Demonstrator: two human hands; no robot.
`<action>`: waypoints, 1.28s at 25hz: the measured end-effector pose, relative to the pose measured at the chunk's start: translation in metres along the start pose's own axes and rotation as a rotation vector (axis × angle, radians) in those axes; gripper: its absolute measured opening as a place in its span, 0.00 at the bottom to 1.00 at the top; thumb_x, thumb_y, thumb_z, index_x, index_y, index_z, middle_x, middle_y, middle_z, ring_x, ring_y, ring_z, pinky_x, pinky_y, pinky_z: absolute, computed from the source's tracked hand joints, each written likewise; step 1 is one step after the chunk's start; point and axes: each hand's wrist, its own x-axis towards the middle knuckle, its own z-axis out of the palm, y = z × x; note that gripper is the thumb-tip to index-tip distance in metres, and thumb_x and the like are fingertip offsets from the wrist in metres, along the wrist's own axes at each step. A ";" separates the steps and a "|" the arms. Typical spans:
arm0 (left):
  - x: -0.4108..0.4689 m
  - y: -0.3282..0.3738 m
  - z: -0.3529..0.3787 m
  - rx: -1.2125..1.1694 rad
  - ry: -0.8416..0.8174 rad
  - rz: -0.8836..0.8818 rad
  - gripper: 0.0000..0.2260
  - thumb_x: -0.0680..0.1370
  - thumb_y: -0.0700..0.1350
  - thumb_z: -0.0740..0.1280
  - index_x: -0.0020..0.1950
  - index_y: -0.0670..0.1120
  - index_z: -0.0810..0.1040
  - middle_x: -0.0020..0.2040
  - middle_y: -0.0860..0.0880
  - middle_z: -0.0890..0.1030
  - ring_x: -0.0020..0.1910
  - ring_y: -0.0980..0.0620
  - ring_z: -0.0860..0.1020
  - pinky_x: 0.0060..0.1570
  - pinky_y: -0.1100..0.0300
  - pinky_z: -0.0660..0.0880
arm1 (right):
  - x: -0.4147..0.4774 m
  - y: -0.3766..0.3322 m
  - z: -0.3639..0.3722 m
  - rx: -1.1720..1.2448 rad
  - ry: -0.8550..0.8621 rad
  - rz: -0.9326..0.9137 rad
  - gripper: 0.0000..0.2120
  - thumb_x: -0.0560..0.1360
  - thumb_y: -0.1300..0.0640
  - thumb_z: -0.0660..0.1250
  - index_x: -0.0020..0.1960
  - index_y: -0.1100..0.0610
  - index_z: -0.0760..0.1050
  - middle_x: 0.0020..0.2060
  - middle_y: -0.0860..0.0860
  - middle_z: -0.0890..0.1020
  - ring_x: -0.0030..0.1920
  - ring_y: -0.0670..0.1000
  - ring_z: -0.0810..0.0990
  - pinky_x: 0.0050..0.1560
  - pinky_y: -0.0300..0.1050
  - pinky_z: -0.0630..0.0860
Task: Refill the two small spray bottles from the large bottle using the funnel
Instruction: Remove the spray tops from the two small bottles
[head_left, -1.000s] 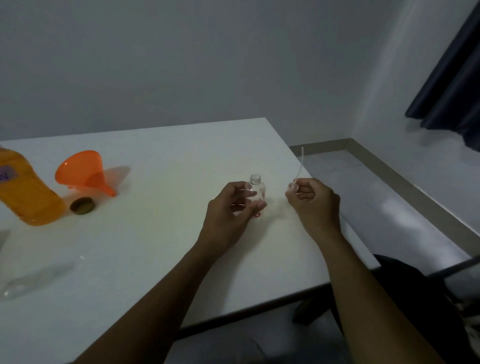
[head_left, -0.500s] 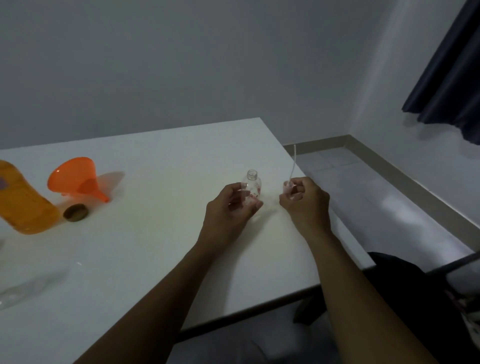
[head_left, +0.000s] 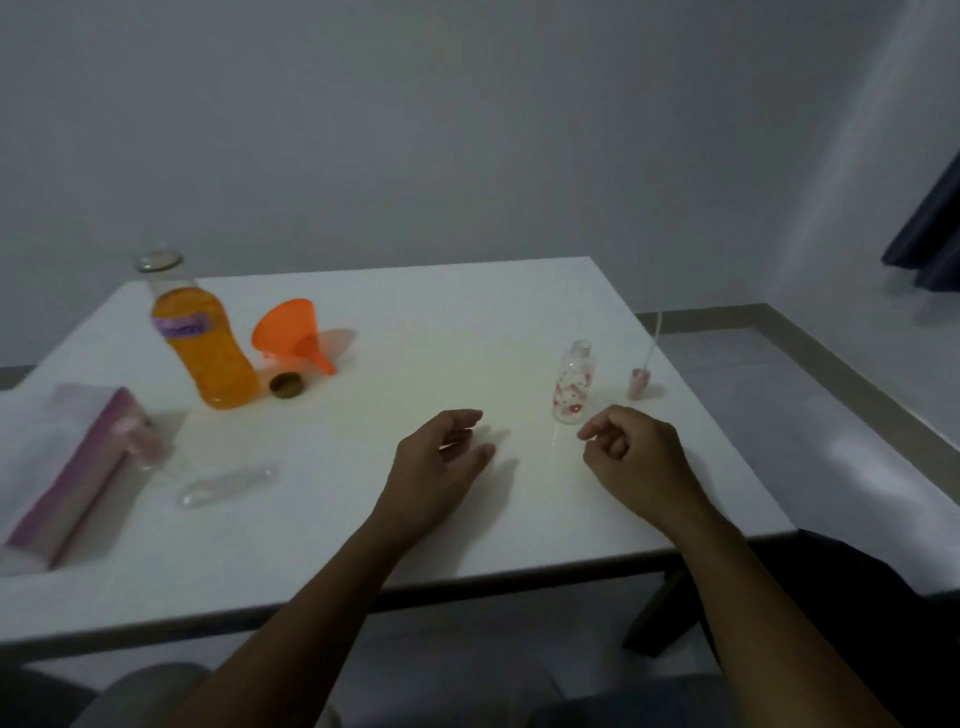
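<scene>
The small spray bottle (head_left: 572, 383) stands uncapped and empty; its sprayer (head_left: 640, 382) rests beside it. Both hands, left (head_left: 441, 467) and right (head_left: 631, 457), hold nothing. Funnel (head_left: 292, 335) and large bottle (head_left: 200, 343) remain unused.

The white table (head_left: 415, 322) carries a large bottle (head_left: 205, 345) of orange liquid (uncapped), its cap (head_left: 286, 385), a tipped orange funnel (head_left: 291, 332), an open small spray bottle (head_left: 573, 383), its upturned sprayer head (head_left: 640, 381), a clear bottle lying flat (head_left: 228, 483) and a pink pouch (head_left: 72, 467).

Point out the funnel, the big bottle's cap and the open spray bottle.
funnel (head_left: 284, 327), head view, on the wide orange cone.
cap (head_left: 286, 385), head view, on its round top.
spray bottle (head_left: 572, 387), head view, on the patterned clear body.
</scene>
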 end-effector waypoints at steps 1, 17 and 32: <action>-0.013 -0.003 -0.018 0.010 0.084 0.014 0.14 0.75 0.46 0.71 0.61 0.50 0.78 0.57 0.55 0.81 0.53 0.63 0.79 0.54 0.68 0.76 | -0.007 -0.011 0.008 -0.015 -0.047 -0.088 0.08 0.71 0.65 0.71 0.44 0.53 0.82 0.35 0.47 0.81 0.34 0.43 0.77 0.34 0.29 0.73; -0.066 -0.079 -0.174 0.125 0.785 -0.472 0.25 0.73 0.55 0.70 0.64 0.50 0.66 0.64 0.48 0.70 0.63 0.49 0.70 0.59 0.53 0.71 | -0.025 -0.112 0.156 -0.302 -0.519 -0.444 0.24 0.85 0.50 0.50 0.81 0.51 0.57 0.81 0.45 0.56 0.80 0.43 0.50 0.81 0.44 0.47; 0.013 -0.054 -0.136 0.312 0.027 0.186 0.21 0.70 0.56 0.72 0.61 0.52 0.79 0.50 0.55 0.77 0.44 0.60 0.77 0.40 0.72 0.72 | 0.022 -0.134 0.114 0.367 -0.261 -0.092 0.06 0.74 0.50 0.75 0.49 0.51 0.85 0.37 0.49 0.87 0.34 0.49 0.85 0.32 0.41 0.78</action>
